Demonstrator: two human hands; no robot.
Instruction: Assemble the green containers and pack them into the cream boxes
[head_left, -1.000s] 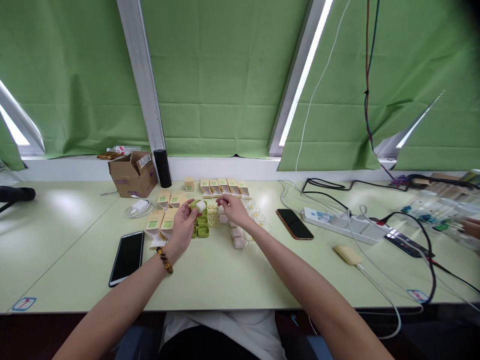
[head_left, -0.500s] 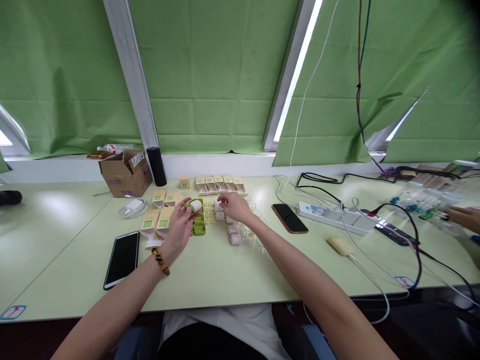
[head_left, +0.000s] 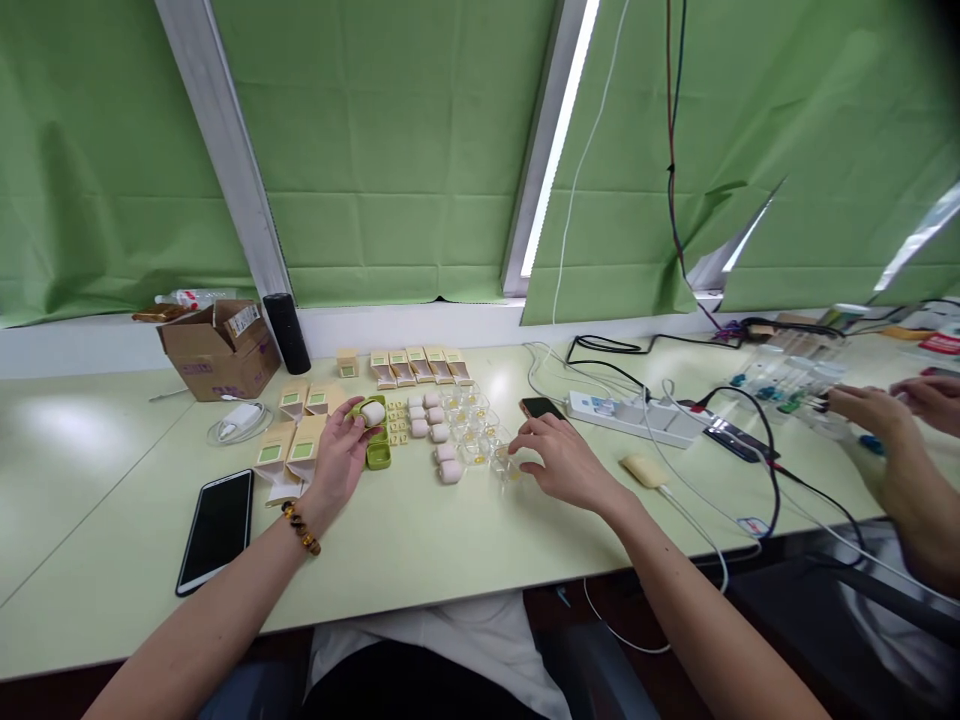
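Note:
My left hand (head_left: 341, 455) is closed around a small green square case (head_left: 373, 403) that has a white rounded block (head_left: 372, 413) in it. Below it on the table sits another green case (head_left: 379, 456). Further right, several small yellow pieces (head_left: 397, 424) lie in rows beside several pale pink and white rounded blocks (head_left: 439, 433). My right hand (head_left: 559, 460) hovers with fingers apart by the right edge of a group of clear containers (head_left: 478, 430), its fingertips close to the nearest one. Whether they touch it I cannot make out.
Folded cardboard boxes (head_left: 274, 455) stand left of my left hand, with a phone (head_left: 215, 530) nearer me. A second phone (head_left: 541, 407) lies partly behind my right hand. Beyond are a power strip (head_left: 637, 418) and cables. At far right a co-worker's hands (head_left: 874, 415) handle clear parts.
My right hand has left the rounded blocks and swung right to the clear containers, its fingers spreading. My left hand still holds the green case. The view has turned right.

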